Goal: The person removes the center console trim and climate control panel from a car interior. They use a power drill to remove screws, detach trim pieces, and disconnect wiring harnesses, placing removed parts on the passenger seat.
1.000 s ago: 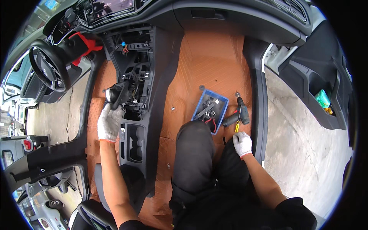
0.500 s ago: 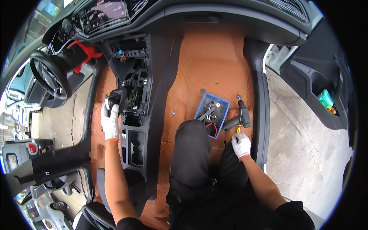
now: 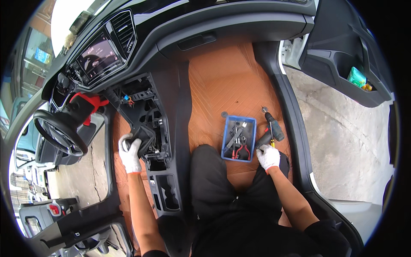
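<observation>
Black gear lever (image 3: pixel 146 138), seemingly needing steadiness, fills the grasping left hand (image 3: pixel 130 156), while a screwdriver (image 3: pixel 272 143) sits by the right hand (image 3: pixel 269 157), its grip unclear.

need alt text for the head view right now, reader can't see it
A white-gloved left hand holds the black shifter in an opened-up car console. The gloved right hand is by a screwdriver and drill, beside a blue tray of tools on the orange floor.

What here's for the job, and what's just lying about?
Probably job:
black gear lever in left hand
blue rectangular plastic tool tray
dark pistol-shaped drill
yellow-handled screwdriver

Probably lying about:
shiny green packet, black door pocket
small yellow item beside it
</observation>
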`<state>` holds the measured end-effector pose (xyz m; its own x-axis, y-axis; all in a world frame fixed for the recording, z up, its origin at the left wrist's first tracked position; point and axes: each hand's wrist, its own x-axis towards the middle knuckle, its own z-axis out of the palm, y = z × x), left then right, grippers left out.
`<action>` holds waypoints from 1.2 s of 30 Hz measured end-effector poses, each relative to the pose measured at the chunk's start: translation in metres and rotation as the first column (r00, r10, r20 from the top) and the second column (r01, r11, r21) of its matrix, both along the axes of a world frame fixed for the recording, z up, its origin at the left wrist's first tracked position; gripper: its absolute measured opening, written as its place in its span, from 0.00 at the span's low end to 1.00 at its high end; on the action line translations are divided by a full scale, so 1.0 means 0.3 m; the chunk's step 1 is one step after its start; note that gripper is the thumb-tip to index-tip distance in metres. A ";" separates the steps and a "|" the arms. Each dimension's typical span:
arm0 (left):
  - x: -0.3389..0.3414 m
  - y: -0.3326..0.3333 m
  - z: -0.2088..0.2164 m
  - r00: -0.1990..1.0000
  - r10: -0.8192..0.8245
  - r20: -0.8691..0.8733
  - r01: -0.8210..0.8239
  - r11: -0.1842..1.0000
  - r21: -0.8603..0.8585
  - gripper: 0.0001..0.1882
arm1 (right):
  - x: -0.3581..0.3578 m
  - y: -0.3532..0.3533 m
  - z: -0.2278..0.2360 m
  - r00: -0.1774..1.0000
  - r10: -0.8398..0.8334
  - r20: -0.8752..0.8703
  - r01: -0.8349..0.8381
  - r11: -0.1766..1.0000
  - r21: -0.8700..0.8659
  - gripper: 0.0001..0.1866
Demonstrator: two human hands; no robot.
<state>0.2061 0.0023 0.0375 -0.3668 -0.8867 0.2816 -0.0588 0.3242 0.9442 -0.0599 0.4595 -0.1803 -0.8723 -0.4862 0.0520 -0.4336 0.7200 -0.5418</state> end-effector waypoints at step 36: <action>-0.750 0.754 -0.758 -0.149 -0.329 0.932 0.687 0.644 0.337 0.50 | -0.128 -0.104 -0.268 0.157 -0.236 0.959 0.865 0.502 -0.018 0.34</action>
<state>-0.0189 0.2285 -0.1901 -0.7546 -0.2562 -0.6041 -0.4407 0.8800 0.1773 -0.0983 0.4282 -0.2607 -0.5821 0.0051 -0.8131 0.8131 0.0130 -0.5820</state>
